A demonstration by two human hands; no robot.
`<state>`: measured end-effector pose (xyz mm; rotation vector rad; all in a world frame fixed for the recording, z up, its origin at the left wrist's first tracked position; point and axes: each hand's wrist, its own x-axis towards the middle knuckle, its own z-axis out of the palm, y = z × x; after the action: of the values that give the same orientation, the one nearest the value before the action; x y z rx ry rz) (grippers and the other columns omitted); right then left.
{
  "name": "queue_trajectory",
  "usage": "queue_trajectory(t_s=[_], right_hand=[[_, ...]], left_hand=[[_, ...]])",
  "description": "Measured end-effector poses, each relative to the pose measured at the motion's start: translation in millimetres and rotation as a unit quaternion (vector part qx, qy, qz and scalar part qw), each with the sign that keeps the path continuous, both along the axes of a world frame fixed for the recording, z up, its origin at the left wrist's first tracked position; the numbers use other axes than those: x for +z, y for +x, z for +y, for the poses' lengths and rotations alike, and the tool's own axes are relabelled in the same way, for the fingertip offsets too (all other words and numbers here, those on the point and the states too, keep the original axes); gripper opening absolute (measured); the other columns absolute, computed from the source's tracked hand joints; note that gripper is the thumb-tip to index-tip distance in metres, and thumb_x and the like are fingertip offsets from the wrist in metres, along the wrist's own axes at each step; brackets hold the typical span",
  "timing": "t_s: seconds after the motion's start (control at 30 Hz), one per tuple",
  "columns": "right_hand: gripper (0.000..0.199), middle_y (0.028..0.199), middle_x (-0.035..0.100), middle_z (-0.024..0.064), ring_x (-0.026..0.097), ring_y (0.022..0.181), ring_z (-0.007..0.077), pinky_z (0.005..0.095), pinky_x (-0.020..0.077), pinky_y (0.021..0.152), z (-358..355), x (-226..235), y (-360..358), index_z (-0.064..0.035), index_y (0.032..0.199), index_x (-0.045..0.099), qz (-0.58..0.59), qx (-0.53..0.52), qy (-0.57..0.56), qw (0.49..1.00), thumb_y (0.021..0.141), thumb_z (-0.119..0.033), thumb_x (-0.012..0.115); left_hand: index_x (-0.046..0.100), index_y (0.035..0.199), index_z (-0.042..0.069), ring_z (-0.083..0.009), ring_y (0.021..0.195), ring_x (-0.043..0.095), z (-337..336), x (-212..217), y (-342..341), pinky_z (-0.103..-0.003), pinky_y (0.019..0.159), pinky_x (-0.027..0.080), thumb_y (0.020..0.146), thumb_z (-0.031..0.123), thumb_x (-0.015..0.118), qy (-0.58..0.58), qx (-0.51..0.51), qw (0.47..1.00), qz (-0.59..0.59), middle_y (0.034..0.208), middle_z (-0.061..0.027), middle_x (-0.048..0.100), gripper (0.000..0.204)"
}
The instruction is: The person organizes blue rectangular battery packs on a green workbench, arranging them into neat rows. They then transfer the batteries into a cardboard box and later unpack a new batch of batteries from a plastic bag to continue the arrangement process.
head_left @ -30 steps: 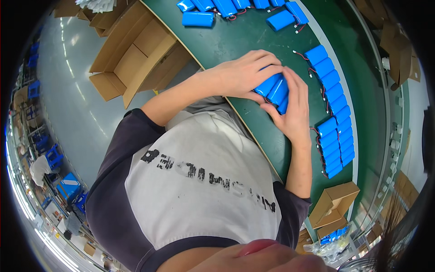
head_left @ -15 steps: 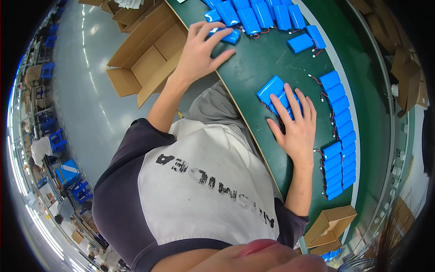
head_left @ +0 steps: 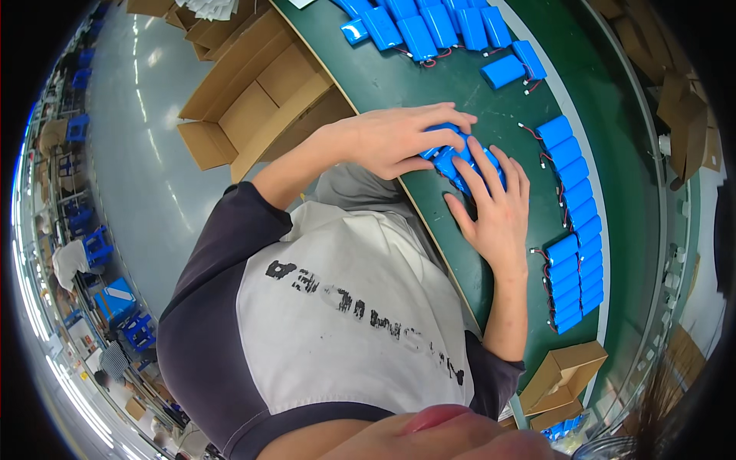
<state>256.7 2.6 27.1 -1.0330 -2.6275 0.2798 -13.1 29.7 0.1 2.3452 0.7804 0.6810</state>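
Observation:
On the green tabletop, several blue battery packs lie side by side in a small group. My right hand rests over them with its fingers stretched out and apart, hiding part of the group. From the left, my left hand has its fingers closed around another blue battery pack, right against the group's far left end. Its fingers cover much of that pack. Both hands nearly meet at the fingertips.
Along the right edge run rows of blue packs with thin red leads and white plugs. More packs lie at the far end, near a loose pair. An open cardboard box stands left of the table; a smaller carton sits at lower right.
My left hand has carried a blue battery pack from the far left part of the table nearer and to the right, up to the group. My right hand has barely moved.

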Motion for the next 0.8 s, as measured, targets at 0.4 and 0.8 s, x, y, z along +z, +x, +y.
queue_trajectory(t_s=[0.4,0.8], right_hand=[[0.053,0.16,0.053,0.0032,0.054,0.137,0.0348,0.0543,0.0401,0.117,-1,-4,3,-0.0232,0.14,0.067,0.016,-0.003,0.013,1.0,0.089,-0.03,0.079],[0.059,0.156,0.056,0.0087,0.053,0.138,0.0347,0.0525,0.04,0.117,-1,-7,5,-0.0183,0.14,0.067,0.033,-0.007,0.027,0.999,0.084,-0.024,0.083]], left_hand=[[0.071,0.133,0.019,-0.0296,0.117,0.061,48,-9,-71,-0.044,0.097,0.052,0.072,0.025,0.093,0.336,0.438,0.83,0.083,0.129,-0.006,0.067,0.065],[0.067,0.124,0.006,-0.0401,0.147,0.051,-13,-18,-63,-0.052,0.119,0.044,0.074,0.009,0.08,0.096,0.183,0.977,-0.052,0.15,-0.0172,0.059,0.051]])
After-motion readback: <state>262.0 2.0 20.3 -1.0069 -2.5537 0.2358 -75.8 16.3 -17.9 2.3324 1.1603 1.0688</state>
